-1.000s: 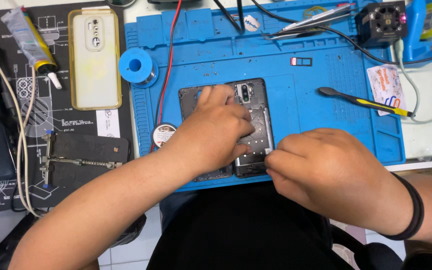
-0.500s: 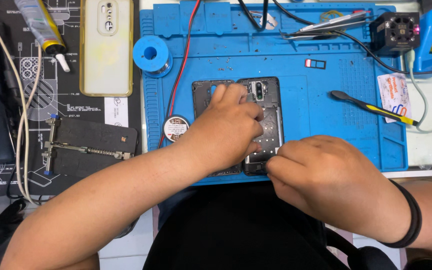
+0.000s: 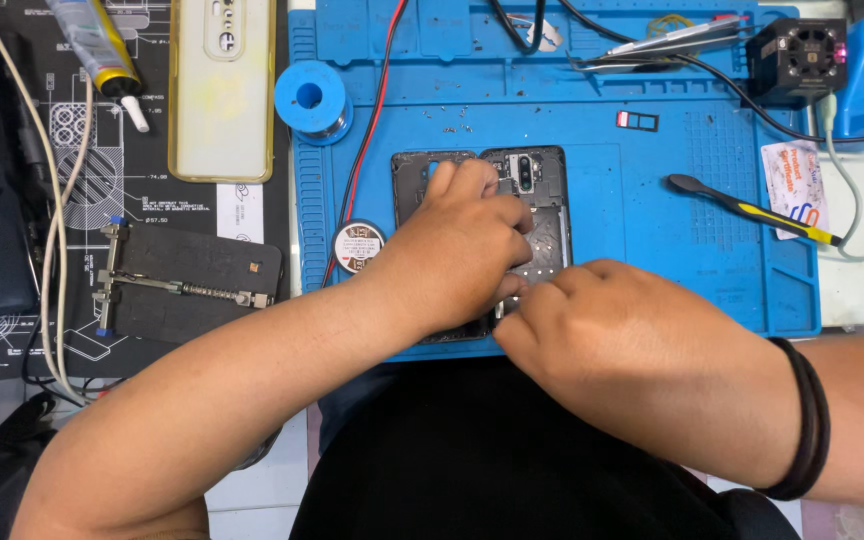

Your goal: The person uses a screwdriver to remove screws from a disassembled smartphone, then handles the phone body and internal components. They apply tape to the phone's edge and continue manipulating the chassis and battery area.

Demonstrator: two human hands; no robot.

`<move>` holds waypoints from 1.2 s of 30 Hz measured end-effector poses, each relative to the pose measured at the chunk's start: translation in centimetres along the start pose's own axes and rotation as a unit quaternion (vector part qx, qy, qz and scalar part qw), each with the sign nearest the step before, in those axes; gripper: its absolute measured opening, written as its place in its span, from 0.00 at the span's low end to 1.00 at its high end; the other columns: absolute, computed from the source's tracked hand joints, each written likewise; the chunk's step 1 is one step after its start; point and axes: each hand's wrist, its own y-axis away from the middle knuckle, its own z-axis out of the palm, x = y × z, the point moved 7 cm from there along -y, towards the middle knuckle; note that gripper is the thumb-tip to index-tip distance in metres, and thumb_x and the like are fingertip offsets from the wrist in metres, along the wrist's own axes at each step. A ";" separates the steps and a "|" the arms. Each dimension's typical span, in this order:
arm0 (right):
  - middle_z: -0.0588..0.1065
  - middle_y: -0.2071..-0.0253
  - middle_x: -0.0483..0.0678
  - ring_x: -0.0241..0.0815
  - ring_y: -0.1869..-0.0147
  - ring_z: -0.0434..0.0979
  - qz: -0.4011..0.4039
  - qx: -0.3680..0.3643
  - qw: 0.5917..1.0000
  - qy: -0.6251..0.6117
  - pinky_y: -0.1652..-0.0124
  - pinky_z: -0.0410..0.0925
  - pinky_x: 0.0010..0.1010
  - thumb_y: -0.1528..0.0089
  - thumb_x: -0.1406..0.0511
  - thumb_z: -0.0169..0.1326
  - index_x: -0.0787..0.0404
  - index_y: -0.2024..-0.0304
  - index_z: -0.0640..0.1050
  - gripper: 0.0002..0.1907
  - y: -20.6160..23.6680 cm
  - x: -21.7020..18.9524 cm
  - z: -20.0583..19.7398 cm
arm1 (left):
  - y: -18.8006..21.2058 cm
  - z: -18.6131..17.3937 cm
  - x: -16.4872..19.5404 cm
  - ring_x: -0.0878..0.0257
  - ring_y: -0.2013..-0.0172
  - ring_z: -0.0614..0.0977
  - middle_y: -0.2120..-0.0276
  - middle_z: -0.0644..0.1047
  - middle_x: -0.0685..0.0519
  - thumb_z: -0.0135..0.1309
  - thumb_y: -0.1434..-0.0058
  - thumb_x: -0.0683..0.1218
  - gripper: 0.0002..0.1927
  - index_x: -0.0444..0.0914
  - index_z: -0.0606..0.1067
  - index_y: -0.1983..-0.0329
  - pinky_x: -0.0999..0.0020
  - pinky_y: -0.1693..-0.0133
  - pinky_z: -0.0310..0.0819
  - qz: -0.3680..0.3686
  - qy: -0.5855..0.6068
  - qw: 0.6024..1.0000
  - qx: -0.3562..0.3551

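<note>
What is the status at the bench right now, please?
Left hand flat on opened phone. Right hand at phone's lower edge, fingertips hidden. Phone on blue mat. Solder spool and spudger lie apart.

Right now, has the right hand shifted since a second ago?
Yes, slightly leftward: the right hand had its fingertips at the opened phone's lower right corner; now they sit nearer the middle of its bottom edge.

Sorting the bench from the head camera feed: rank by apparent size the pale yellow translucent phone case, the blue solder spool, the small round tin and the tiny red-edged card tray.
1. Pale yellow translucent phone case, cut off by the top edge
2. Blue solder spool
3. Small round tin, only a little smaller than the spool
4. Tiny red-edged card tray
</note>
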 end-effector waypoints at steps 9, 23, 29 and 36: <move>0.71 0.72 0.48 0.48 0.67 0.77 -0.078 0.043 0.994 0.065 0.60 0.73 0.36 0.44 0.64 0.55 0.59 0.72 0.72 0.06 0.8 -2.2 -0.3 | 0.0 0.3 -0.2 0.46 0.45 0.69 0.53 0.80 0.55 0.66 0.52 0.53 0.13 0.41 0.86 0.68 0.50 0.42 0.57 0.005 -0.019 1.000 -0.006; 0.72 0.67 0.48 0.49 0.68 0.75 0.048 0.008 0.996 -0.077 0.65 0.69 0.37 0.48 0.70 0.55 0.56 0.57 0.75 0.16 1.3 -0.1 -0.2 | 0.3 0.2 -0.2 0.47 0.45 0.68 0.53 0.80 0.56 0.67 0.53 0.54 0.14 0.42 0.86 0.67 0.50 0.43 0.57 0.008 -0.006 1.000 0.013; 0.76 0.63 0.49 0.49 0.63 0.78 0.044 0.047 0.989 -0.135 0.63 0.71 0.39 0.49 0.69 0.55 0.57 0.58 0.75 0.16 1.8 0.1 -0.2 | 0.4 0.3 -0.3 0.49 0.45 0.69 0.52 0.80 0.56 0.67 0.52 0.54 0.15 0.42 0.85 0.65 0.51 0.43 0.57 -0.004 0.005 1.000 0.007; 0.80 0.63 0.46 0.50 0.60 0.80 0.133 0.087 0.948 -0.277 0.63 0.71 0.34 0.45 0.66 0.61 0.58 0.61 0.81 0.10 4.4 3.6 0.6 | 1.4 -0.5 -0.2 0.51 0.46 0.71 0.51 0.82 0.57 0.62 0.44 0.45 0.10 0.42 0.85 0.59 0.54 0.43 0.61 0.000 0.049 0.997 0.057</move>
